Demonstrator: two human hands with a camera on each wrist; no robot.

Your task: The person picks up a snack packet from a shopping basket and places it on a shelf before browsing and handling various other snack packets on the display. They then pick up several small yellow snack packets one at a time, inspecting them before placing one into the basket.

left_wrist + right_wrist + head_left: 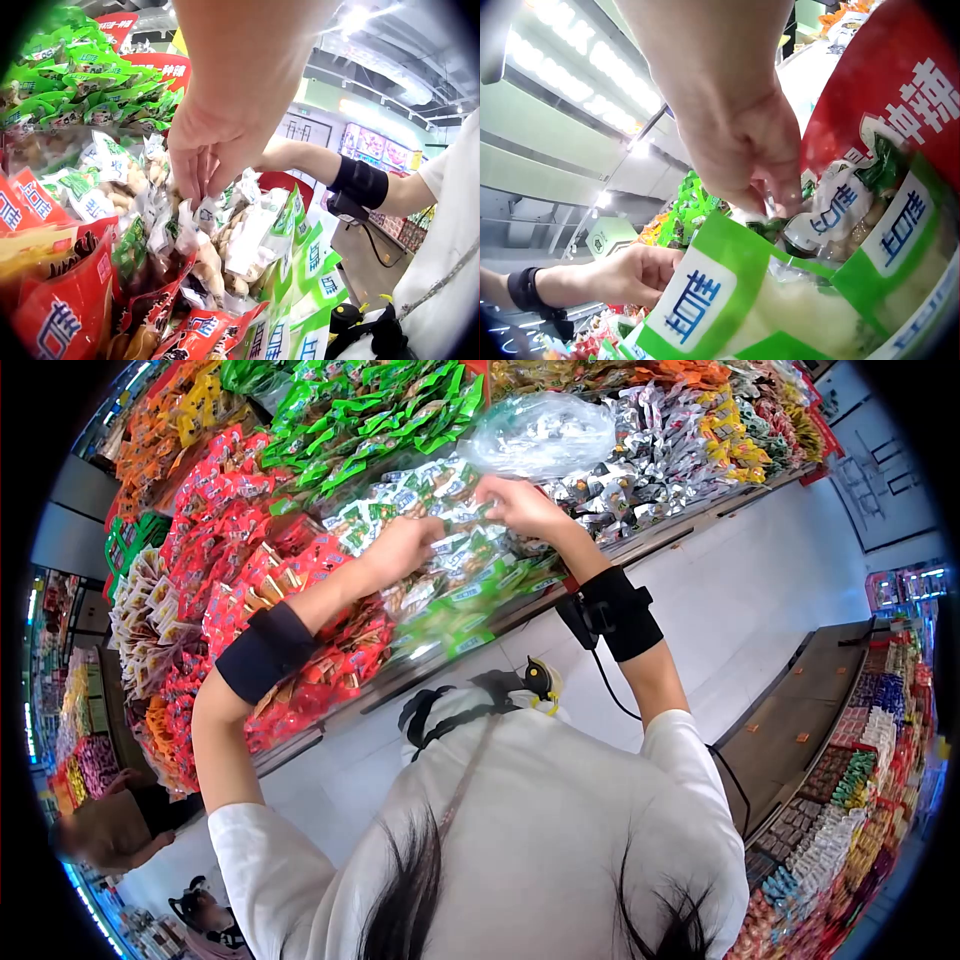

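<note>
Both hands work among small snack packets in a market display bin. In the left wrist view, my left hand (217,139) points down and its thumb and fingertips pinch the top edge of a clear snack packet (204,259) with pale brown pieces inside. My right hand (525,508) is farther along the same pile. Seen from the right wrist, its curled fingers pinch the top of a white-and-green snack packet (832,214), partly hidden behind green-edged packets (694,300). The packets near both hands stand upright, packed close together.
Red packets (285,580) fill the bin on the left, green ones (380,420) lie behind, and silver ones (640,470) to the right. A clear plastic bag (540,435) lies behind the right hand. A red sign (877,82) stands close by. Another shelf (800,730) is at the right.
</note>
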